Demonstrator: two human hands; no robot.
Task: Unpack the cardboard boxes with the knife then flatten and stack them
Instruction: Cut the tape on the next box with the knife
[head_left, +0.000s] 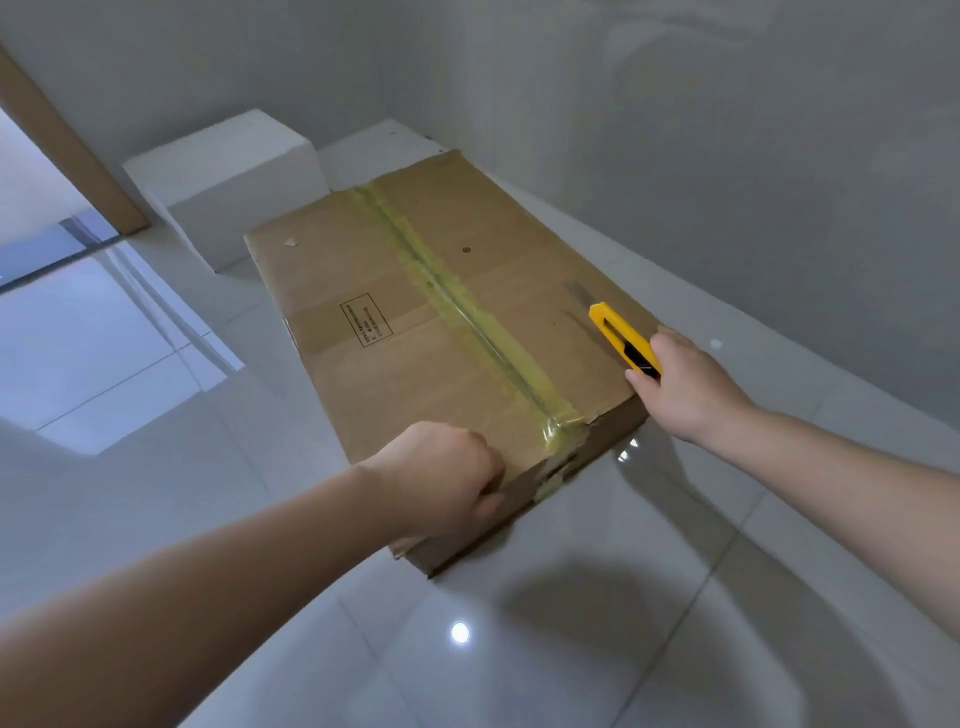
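1. We see a flat brown cardboard box (415, 312) lying on a glossy white tiled floor (519, 649), close beside a grey wall (727, 156), its top seam sealed with a strip of yellowish tape (467, 306) that wraps over the near end.
2. Our left hand (441, 478) rests on the near edge of the box with fingers curled down over it; the fingertips are hidden behind the knuckles, so we cannot tell how much of the flap they hold.
3. Our right hand (685, 384) grips the rear of a yellow utility knife (621, 338) over the box's right side; the hand covers the back of the handle.
4. The blade extends from the knife's front toward the far end; it is blurred, and we cannot tell whether it touches the cardboard.
5. A printed label (365, 319) on the box top is too small to read.
6. Beyond the box stands a white block (228, 187), its base partly hidden by the box corner.
7. A brown upright panel (67, 150) is cut off at the left edge.
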